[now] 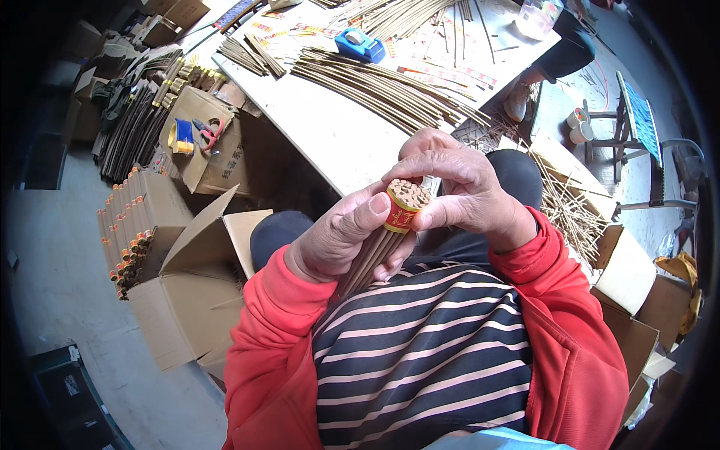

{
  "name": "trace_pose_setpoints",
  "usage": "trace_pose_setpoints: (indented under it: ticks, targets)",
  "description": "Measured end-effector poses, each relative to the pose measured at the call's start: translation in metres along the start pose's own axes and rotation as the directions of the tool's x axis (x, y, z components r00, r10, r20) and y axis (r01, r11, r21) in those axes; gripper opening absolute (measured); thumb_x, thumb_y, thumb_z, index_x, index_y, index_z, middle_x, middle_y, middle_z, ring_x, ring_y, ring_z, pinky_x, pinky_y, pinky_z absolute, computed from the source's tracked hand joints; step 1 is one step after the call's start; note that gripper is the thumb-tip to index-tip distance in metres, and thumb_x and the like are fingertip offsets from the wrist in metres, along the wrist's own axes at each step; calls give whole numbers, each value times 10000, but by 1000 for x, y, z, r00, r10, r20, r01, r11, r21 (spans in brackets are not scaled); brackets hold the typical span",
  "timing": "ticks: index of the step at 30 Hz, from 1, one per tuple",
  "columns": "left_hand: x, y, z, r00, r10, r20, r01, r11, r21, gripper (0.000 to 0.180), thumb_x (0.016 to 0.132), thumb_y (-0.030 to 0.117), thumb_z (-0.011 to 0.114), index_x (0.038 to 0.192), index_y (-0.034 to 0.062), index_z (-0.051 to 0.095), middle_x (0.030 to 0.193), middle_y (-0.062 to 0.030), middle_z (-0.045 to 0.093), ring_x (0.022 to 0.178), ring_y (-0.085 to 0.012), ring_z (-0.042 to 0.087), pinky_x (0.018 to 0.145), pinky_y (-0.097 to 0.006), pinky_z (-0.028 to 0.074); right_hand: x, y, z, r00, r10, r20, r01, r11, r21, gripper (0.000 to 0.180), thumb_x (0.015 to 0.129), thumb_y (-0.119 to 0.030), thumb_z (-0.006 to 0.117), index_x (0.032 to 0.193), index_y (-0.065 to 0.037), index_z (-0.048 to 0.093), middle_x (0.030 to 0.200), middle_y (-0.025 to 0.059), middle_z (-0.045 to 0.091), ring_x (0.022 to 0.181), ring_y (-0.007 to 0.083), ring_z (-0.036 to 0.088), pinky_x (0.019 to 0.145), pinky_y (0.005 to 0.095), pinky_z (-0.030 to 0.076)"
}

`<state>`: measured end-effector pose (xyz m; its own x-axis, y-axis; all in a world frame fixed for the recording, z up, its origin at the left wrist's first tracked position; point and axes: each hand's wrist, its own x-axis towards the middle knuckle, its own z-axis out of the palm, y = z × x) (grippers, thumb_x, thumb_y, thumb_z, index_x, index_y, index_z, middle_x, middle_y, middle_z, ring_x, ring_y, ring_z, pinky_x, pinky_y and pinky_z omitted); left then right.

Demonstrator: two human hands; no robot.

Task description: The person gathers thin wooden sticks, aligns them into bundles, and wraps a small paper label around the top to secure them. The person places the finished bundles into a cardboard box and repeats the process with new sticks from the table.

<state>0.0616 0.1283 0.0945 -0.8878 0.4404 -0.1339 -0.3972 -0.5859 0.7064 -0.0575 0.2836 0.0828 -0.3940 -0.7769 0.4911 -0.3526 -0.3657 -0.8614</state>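
A tight bundle of brown incense sticks (pixel 367 259) stands tilted over my lap, its pale cut ends facing up. A red and yellow paper band (pixel 400 216) wraps it just below those ends. My left hand (pixel 337 234) is closed around the bundle from the left, with its thumb against the band. From the right, my right hand (pixel 469 187) grips the banded end, thumb pressing the band's side and fingers curled over the far side. The bundle's lower part is partly hidden by my left hand.
On the white table (pixel 300 135) lie loose sticks (pixel 375 86), paper strips (pixel 450 73) and a blue tape dispenser (pixel 360 45). Red-handled scissors (pixel 208 133) rest on a carton at left. An open box (pixel 180 315) and banded bundles (pixel 124 225) stand below; a box of sticks (pixel 566 202) is at right.
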Motion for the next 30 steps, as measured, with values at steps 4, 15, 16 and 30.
trace_pose_setpoints:
  ticks: [4,15,16,30]
  targets:
    - [8,6,12,977,182,-115,-159,969,189,497,914,413,490,1137,-26,421,880,-82,533,732,-110,559,665,-219,475,4,-2,-4,994,-74,-84,63,990,-127,436,657,-321,785,927,-4,654,821,65,555,784,174,504,685,282,408]
    - [18,56,37,947,318,51,-303,823,481,489,910,400,505,1171,-11,464,983,-36,503,866,-92,469,786,-228,392,48,-51,-28,959,-277,-60,242,910,-337,515,562,-330,840,864,27,624,782,79,534,707,157,495,627,251,390]
    - [16,59,32,969,245,41,-238,871,429,555,894,431,506,1211,-17,413,1003,-27,506,892,-83,475,800,-218,394,52,-52,-28,967,-249,-49,218,914,-344,564,548,-375,834,877,33,625,812,82,519,749,159,486,671,254,372]
    - [10,58,-69,570,763,-303,-719,642,265,478,876,468,524,1002,7,511,736,-83,530,622,-138,501,572,-261,434,171,82,-49,933,300,-198,-311,950,-29,371,866,-331,597,1008,12,600,896,64,616,808,118,562,735,244,450]
